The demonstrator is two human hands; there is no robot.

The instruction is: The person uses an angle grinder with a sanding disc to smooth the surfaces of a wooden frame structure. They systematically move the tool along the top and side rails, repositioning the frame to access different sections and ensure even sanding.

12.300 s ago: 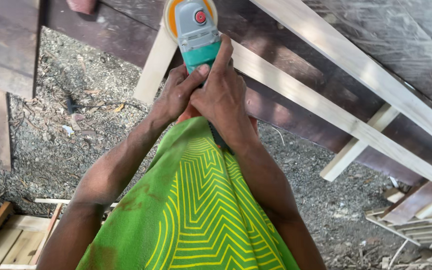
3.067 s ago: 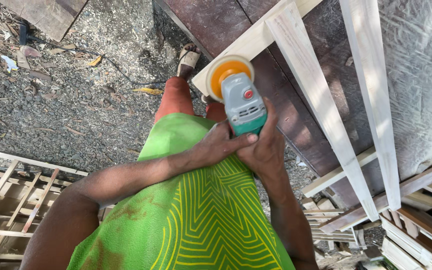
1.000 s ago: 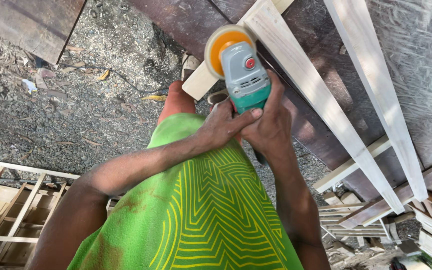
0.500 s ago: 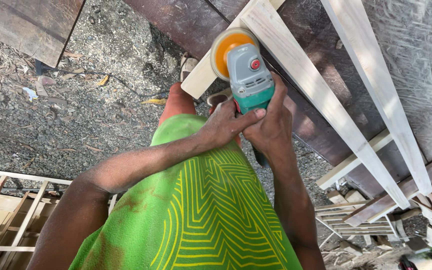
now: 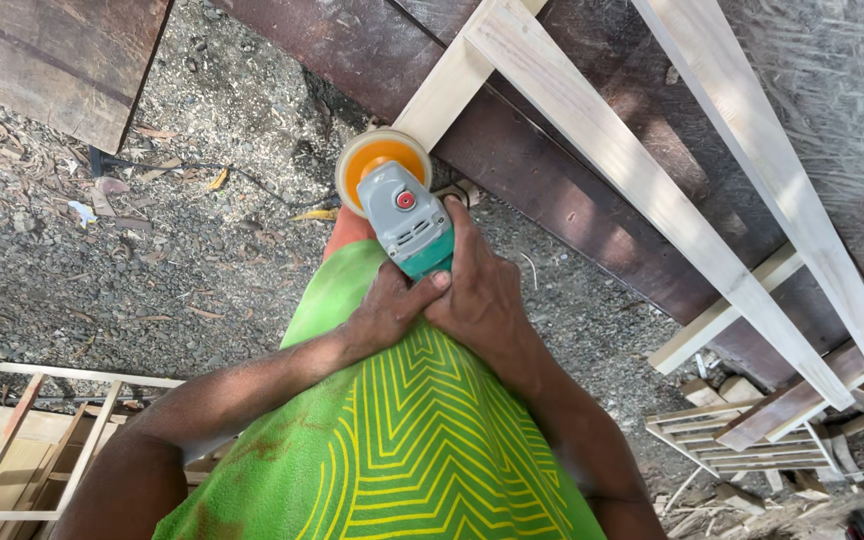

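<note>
Both hands wrapped tight around teal-and-grey handheld disc sander [image 5: 407, 220]: right hand [image 5: 482, 290] over the body, left hand [image 5: 387, 312] clasped beneath. Orange sanding disc [image 5: 382, 165] meets the end of a pale wooden frame slat [image 5: 447, 90], above gravel ground [image 5: 152, 260].

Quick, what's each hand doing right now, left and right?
Left hand: closed around the rear of the green and grey angle grinder.
Right hand: closed over the same grinder body from the other side.
</note>
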